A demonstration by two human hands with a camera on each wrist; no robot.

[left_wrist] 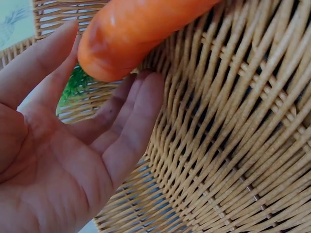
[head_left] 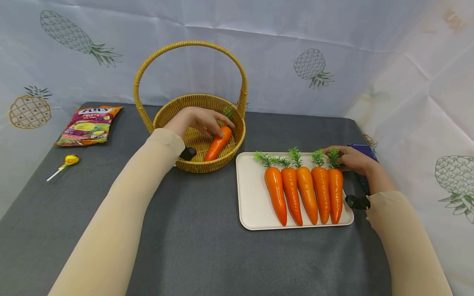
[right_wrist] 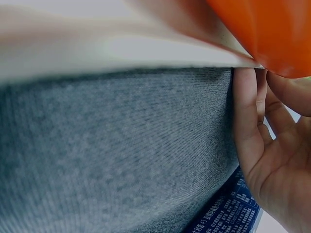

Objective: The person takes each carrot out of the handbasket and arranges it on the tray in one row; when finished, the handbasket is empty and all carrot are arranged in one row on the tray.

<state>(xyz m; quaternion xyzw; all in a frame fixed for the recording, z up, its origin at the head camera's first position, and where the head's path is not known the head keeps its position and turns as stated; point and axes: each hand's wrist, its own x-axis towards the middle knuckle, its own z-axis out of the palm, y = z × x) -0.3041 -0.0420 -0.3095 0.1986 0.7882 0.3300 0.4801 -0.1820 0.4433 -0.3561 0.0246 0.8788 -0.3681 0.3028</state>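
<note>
Inside a wicker basket with a tall arched handle lies an orange toy carrot with green leaves. My left hand reaches over the basket's rim to the carrot's leafy end. In the left wrist view the thumb and loosely bent fingers stand apart around the blunt end of the carrot. Several more carrots lie side by side on a cream tray, leaves toward the back. At its far right corner my right hand pinches the tray's edge, thumb above and fingers beneath.
A colourful candy bag and a lollipop lie on the left of the grey table. A dark blue package is partly hidden behind the right hand. White pineapple-print cloth hangs behind and at the sides.
</note>
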